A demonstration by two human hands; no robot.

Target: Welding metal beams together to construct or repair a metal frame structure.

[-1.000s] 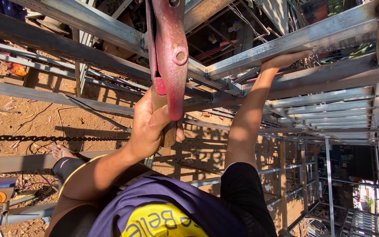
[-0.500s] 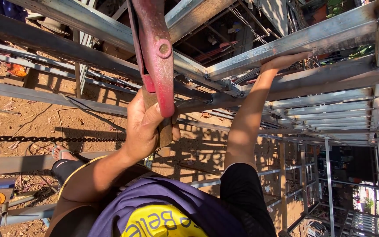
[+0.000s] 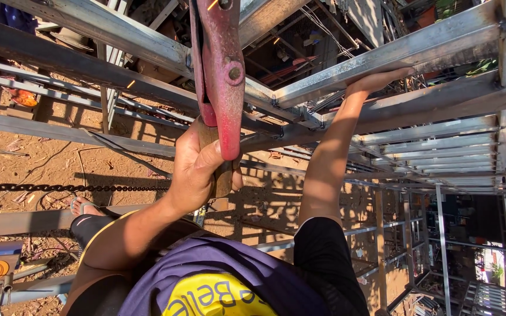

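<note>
The left hand (image 3: 197,169) is closed around the brown handle (image 3: 222,175) of a red-painted metal welding clamp (image 3: 221,76), which rises toward the galvanised steel truss beam (image 3: 124,29) overhead; small sparks show there. The right hand (image 3: 376,80) lies flat, fingers spread, pressing on a neighbouring grey steel beam (image 3: 417,50). As I judge it, a firm wrist and that bracing palm keep the clamp's tip steady on the joint.

Hard, bright sunlight from my upper left; glare on the steel beams (image 3: 382,58). Crisp lattice shadows across the dirt ground (image 3: 36,164). Lower right reads dim. Wide-angle bending at frame edges.
</note>
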